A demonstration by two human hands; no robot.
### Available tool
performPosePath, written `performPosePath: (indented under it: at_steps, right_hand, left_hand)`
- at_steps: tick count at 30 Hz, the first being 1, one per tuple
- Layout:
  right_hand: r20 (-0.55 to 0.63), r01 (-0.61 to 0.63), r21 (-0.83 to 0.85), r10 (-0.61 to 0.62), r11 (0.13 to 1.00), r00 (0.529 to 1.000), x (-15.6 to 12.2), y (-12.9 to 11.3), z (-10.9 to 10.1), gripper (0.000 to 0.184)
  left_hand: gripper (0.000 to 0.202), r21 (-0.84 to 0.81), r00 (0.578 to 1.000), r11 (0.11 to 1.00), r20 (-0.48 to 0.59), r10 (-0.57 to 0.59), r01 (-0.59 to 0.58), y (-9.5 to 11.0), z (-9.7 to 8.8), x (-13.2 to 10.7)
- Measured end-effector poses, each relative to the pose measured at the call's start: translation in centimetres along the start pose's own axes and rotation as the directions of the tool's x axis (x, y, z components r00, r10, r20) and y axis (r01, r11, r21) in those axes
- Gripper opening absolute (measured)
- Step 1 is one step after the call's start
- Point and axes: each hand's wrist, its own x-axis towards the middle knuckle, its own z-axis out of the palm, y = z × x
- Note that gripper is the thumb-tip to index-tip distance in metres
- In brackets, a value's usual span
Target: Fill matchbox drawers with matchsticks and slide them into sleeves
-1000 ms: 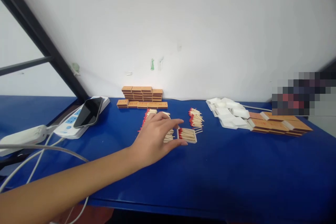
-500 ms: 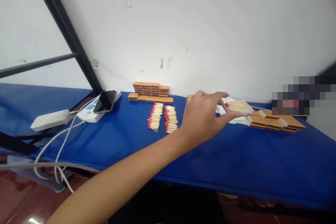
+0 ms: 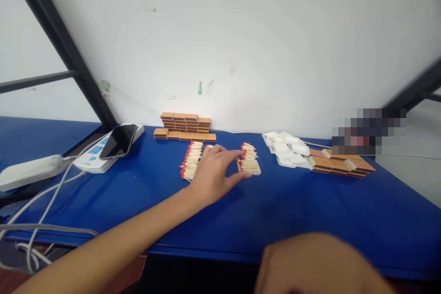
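Head cam view: the left hand (image 3: 214,172) reaches out over the blue-covered table (image 3: 310,211), about mid-table. Its grip is narrow, with the fingers (image 3: 231,153) on the far side and the thumb on the near side of a small white cardboard tray full of red-tipped matches (image 3: 250,166). It looks like it's pinching the tray's left end, and the tray sits flat on the cloth.

A loose pile of red-tipped matches (image 3: 189,161) lies just left of the hand, and a smaller match heap (image 3: 248,150) is right behind the tray. Stacked brown matchboxes (image 3: 185,126) line the far edge by the wall. Toward the right end there's a heap of empty white trays (image 3: 285,148), then flat brown sleeves (image 3: 339,164). At the left end, a black phone (image 3: 117,141) rests on a white power strip (image 3: 90,161).

The right hand (image 3: 320,264) is a blur at the near edge, so I can't tell its grip.
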Motion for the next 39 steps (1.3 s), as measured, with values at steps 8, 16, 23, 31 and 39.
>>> performPosePath:
  at_steps: [8, 16, 23, 31, 39]
  right_hand:
    - [-0.739, -0.417, -0.102, 0.212, 0.903, 0.640, -2.7, 10.9, -10.1, 0.029]
    - [-0.663, -0.378, -0.171, 0.177, 0.910, 0.727, -0.6, 13.3, -10.2, 0.030]
    - [-0.707, -0.369, -0.143, 0.166, 0.918, 0.688, -0.7, 10.4, -9.2, 0.027]
    - [-0.648, -0.299, -0.202, 0.102, 0.933, 0.755, 1.3, 8.1, -6.8, 0.019]
    - [-0.753, -0.383, -0.192, 0.115, 0.903, 0.648, -0.4, 11.1, -9.6, 0.026]
  left_hand:
    - [0.060, -0.045, 1.000, 0.999, 0.010, -0.026, 0.026, -2.6, -0.6, -1.9]
    - [0.061, -0.051, 1.000, 0.999, 0.027, -0.005, 0.006, -2.2, 0.4, -2.5]
    - [0.063, -0.015, 0.998, 0.999, 0.056, -0.032, 0.033, -1.8, 0.6, -2.9]
    - [0.066, 0.002, 0.998, 1.000, 0.052, -0.029, 0.029, -1.8, 0.8, -2.9]
    - [0.063, 0.004, 0.997, 0.999, 0.065, -0.039, 0.039, -1.9, 0.9, -2.9]
